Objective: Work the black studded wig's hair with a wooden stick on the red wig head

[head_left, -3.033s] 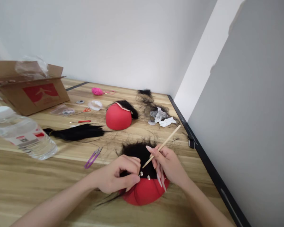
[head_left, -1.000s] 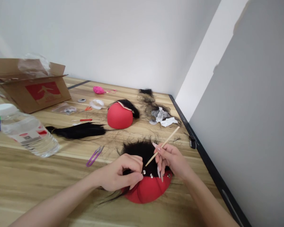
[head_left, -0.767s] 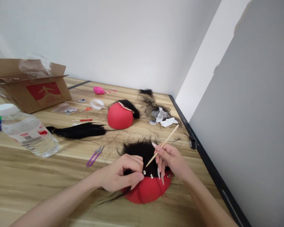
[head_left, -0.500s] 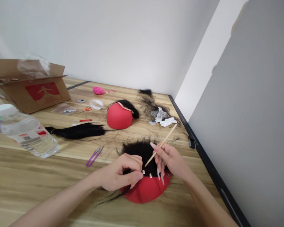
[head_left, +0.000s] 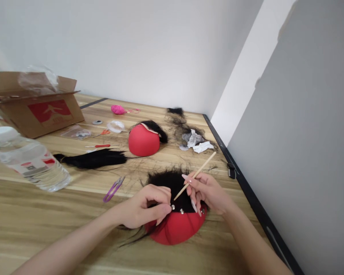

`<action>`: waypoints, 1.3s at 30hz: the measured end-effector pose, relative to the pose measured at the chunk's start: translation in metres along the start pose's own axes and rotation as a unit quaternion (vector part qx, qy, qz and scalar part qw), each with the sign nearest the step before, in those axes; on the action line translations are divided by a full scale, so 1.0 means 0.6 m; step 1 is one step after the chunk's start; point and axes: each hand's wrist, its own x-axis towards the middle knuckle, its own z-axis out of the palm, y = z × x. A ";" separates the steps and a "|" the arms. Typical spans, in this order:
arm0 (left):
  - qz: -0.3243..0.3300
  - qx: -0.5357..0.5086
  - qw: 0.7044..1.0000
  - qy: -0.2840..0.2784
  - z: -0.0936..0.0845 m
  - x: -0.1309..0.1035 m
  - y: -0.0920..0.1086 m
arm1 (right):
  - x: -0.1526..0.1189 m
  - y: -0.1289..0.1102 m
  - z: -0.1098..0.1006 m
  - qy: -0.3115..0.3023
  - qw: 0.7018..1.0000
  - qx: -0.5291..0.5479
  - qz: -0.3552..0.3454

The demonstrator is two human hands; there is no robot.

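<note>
A red dome (head_left: 174, 229) lies on the table in front of me, with black hair (head_left: 167, 179) on a dark base over its far part. Several silver pins (head_left: 182, 211) sit along the base's near edge. My left hand (head_left: 149, 206) is closed at the left side of the base, fingers pinched round what look like thin strands of hair. My right hand (head_left: 208, 191) grips a thin wooden stick (head_left: 199, 170) between thumb and fingers, its pointed tip down over the black base beside my left fingertips. Loose strands trail left from the dome.
Purple snips (head_left: 114, 189), a black hair bundle (head_left: 94, 159) and a water bottle (head_left: 36, 164) lie to the left. Farther back are a second red dome (head_left: 143, 141), a red-handled hook (head_left: 102, 145), orange scissors (head_left: 104, 132), a cardboard box (head_left: 40, 114) and crumpled tissue (head_left: 203, 147).
The stick is tilted slightly lower, and my right hand has shifted a little to the right. My left hand keeps its pinch. The whole view has moved slightly.
</note>
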 end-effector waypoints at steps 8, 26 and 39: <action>-0.023 -0.044 0.999 0.004 -0.007 -0.003 -0.004 | -0.001 -0.007 -0.010 -0.025 0.998 0.040 0.048; -0.061 -0.145 0.986 0.056 -0.011 -0.011 -0.025 | 0.005 0.000 -0.025 -0.053 0.993 0.083 0.064; -0.067 -0.114 0.991 0.025 -0.011 -0.010 -0.015 | 0.001 -0.005 -0.035 -0.097 0.988 0.099 0.066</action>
